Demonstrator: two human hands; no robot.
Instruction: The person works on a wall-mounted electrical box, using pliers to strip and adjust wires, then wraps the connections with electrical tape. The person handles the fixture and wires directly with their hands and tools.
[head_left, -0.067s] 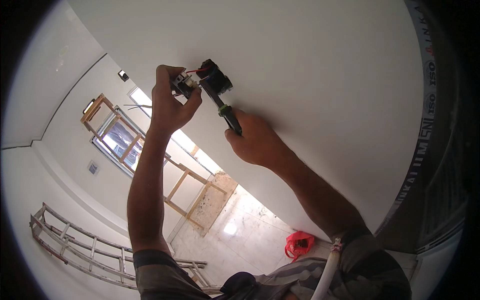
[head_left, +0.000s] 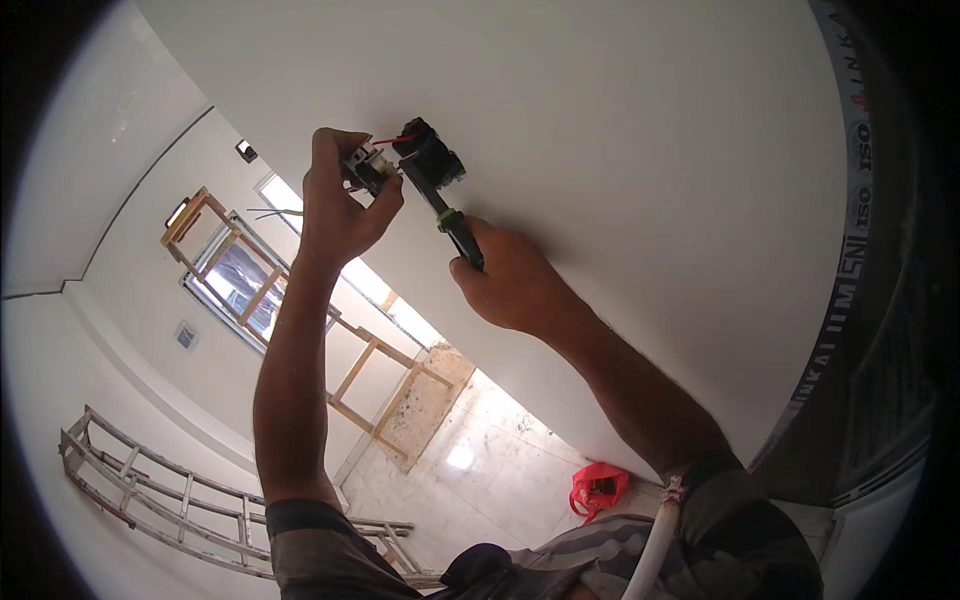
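Left hand (head_left: 335,205) raised, fingers curled in, thumb and fingertips pinching a small electrical switch module (head_left: 368,166) just beside a dark opening in the white wall (head_left: 650,180). Right hand (head_left: 510,280) closed in a fist-like grip round the handle of a screwdriver (head_left: 455,225); handle black with a green band, shaft running up and left to the module and the opening. Tip contact point is not resolvable at this size; it appears to meet the module's side. Module: small, pale grey with dark and metallic parts, held at the wall box (head_left: 432,158), which reads as a black recessed cavity. A thin red wire (head_left: 388,141) loops from the cavity to the module's top. Both forearms come up from the lower edge, left one nearly vertical, right one slanting from lower right, wrist bent toward the wall. Sleeves grey-striped. Background: wooden-framed window (head_left: 235,270), metal ladder (head_left: 150,480) lying against the lower left wall, tiled floor (head_left: 480,450) with a red bag (head_left: 597,487) on it.
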